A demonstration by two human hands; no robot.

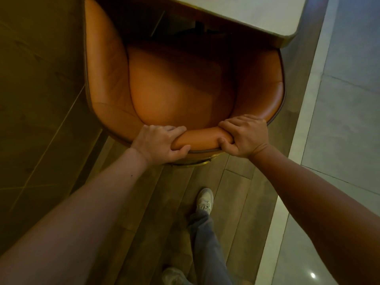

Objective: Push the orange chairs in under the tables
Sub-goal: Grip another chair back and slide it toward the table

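Observation:
An orange leather tub chair [174,85] fills the middle of the head view, seen from above and behind. Its front edge reaches under a pale stone-topped table [257,11] at the top right. My left hand [158,144] is shut on the padded top rim of the chair back, thumb underneath. My right hand [242,136] grips the same rim a little to the right, fingers curled over it. Both arms are stretched forward. The chair's legs are hidden, apart from a brass ring showing just below the back.
Dark wood panelling [37,99] stands close on the left of the chair. Wood plank flooring [174,202] runs underfoot, with pale glossy tiles [339,120] on the right. My own legs and light shoes [204,200] are below the chair.

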